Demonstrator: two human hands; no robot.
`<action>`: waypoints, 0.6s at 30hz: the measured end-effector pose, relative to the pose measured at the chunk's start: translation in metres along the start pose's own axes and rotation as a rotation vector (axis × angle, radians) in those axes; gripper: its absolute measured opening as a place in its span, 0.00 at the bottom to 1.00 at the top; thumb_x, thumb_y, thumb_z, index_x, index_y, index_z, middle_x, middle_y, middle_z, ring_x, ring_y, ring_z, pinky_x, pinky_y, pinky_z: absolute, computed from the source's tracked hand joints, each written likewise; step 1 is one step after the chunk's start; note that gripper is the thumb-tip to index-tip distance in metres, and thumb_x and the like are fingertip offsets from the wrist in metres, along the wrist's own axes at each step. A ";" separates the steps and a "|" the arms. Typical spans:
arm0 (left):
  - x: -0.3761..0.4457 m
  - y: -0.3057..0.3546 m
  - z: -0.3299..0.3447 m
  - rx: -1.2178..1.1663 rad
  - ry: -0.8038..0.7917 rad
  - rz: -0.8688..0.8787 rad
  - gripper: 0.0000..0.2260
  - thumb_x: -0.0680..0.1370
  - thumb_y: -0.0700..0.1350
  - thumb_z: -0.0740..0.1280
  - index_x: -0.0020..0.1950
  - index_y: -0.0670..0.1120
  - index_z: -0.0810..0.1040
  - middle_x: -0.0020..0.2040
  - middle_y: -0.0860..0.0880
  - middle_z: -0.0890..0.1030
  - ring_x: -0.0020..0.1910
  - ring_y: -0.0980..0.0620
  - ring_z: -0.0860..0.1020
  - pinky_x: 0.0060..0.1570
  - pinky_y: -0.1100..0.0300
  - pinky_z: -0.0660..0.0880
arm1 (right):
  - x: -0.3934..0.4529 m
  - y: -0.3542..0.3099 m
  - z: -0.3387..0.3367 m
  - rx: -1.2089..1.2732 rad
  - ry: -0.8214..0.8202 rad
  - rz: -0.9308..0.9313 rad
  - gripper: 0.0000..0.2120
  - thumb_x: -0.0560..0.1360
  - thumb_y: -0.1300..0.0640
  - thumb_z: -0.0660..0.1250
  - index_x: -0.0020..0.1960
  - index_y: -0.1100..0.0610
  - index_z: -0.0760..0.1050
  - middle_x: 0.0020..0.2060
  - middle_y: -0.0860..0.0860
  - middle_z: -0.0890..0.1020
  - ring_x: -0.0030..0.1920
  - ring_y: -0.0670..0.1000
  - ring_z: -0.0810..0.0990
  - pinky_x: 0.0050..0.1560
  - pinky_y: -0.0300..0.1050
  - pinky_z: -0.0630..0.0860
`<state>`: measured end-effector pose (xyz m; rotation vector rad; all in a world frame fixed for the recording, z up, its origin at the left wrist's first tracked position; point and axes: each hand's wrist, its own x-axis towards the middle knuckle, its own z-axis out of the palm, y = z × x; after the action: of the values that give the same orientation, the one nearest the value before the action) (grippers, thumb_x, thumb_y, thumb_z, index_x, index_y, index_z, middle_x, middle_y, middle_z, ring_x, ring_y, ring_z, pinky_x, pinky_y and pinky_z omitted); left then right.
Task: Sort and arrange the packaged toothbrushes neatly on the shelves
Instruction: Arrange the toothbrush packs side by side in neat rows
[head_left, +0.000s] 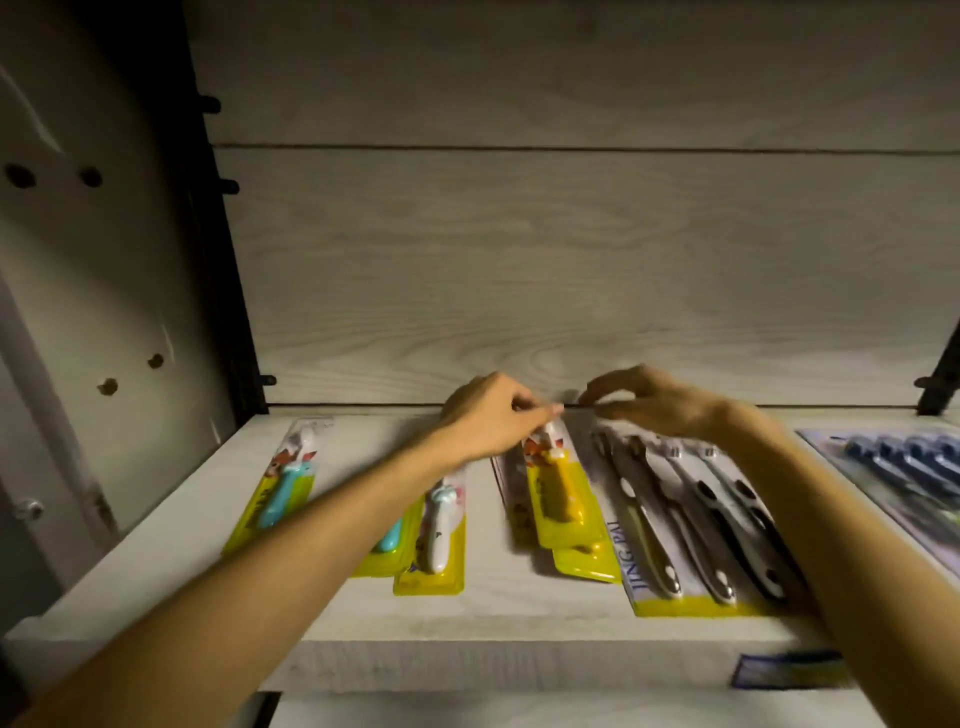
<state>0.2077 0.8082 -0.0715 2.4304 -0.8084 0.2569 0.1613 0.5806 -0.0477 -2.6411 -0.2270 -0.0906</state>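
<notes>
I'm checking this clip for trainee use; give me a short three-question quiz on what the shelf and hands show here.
1. True or false: the multi-brush pack lies right of the yellow brush pack.
2. Which hand pinches the top of the yellow brush pack: A) left hand, B) right hand, C) neither?
3. Fill in: the leftmost pack on the shelf holds a ____-coloured brush.

Key: 1 true. 2 A; the right hand's fingers are at the top edge of the multi-brush pack, though its grip is unclear. 3 light blue.
</notes>
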 end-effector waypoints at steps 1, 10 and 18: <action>0.001 -0.003 0.003 0.006 -0.009 0.013 0.16 0.78 0.62 0.66 0.37 0.54 0.83 0.32 0.53 0.81 0.35 0.55 0.79 0.37 0.57 0.74 | -0.001 0.002 -0.001 0.006 0.027 0.012 0.11 0.79 0.56 0.68 0.61 0.54 0.82 0.61 0.52 0.81 0.61 0.53 0.78 0.66 0.50 0.72; -0.007 -0.018 0.008 0.025 -0.075 0.159 0.17 0.81 0.55 0.66 0.61 0.46 0.81 0.59 0.47 0.81 0.59 0.49 0.78 0.60 0.52 0.74 | -0.005 -0.027 0.034 -0.020 -0.025 -0.012 0.14 0.79 0.45 0.66 0.57 0.52 0.83 0.52 0.52 0.84 0.53 0.52 0.81 0.56 0.49 0.77; -0.023 -0.013 0.004 0.166 -0.093 0.110 0.14 0.80 0.56 0.64 0.60 0.49 0.79 0.60 0.49 0.80 0.58 0.46 0.77 0.54 0.54 0.74 | -0.012 -0.033 0.033 0.047 -0.124 0.037 0.16 0.75 0.46 0.69 0.63 0.45 0.80 0.57 0.48 0.82 0.57 0.50 0.79 0.60 0.47 0.75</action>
<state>0.1972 0.8261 -0.0881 2.5723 -0.9991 0.2634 0.1448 0.6226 -0.0627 -2.6049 -0.2191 0.0894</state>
